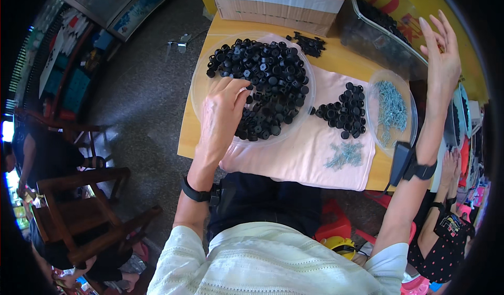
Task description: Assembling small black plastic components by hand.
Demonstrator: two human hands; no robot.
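My left hand (223, 111) reaches over the near left part of a round clear tray (198, 92) heaped with small black plastic caps (283, 66). Its thumb and fingers are closed in a pinch, with one black cap (249, 87) at the fingertips. My right hand (443, 58) is raised at the far right beside a clear plastic bin (383, 43); its fingers are apart and I see nothing in them. On a pink cloth (278, 163) lie a loose group of black caps (344, 111) and a small pile of thin silvery screws or pins (345, 155).
An oval clear tray (371, 121) of silvery metal pieces stands near my right forearm. Small black parts (310, 44) lie before a cardboard box (281, 8) at the back. A wooden chair (89, 211) stands left; other people are at both sides.
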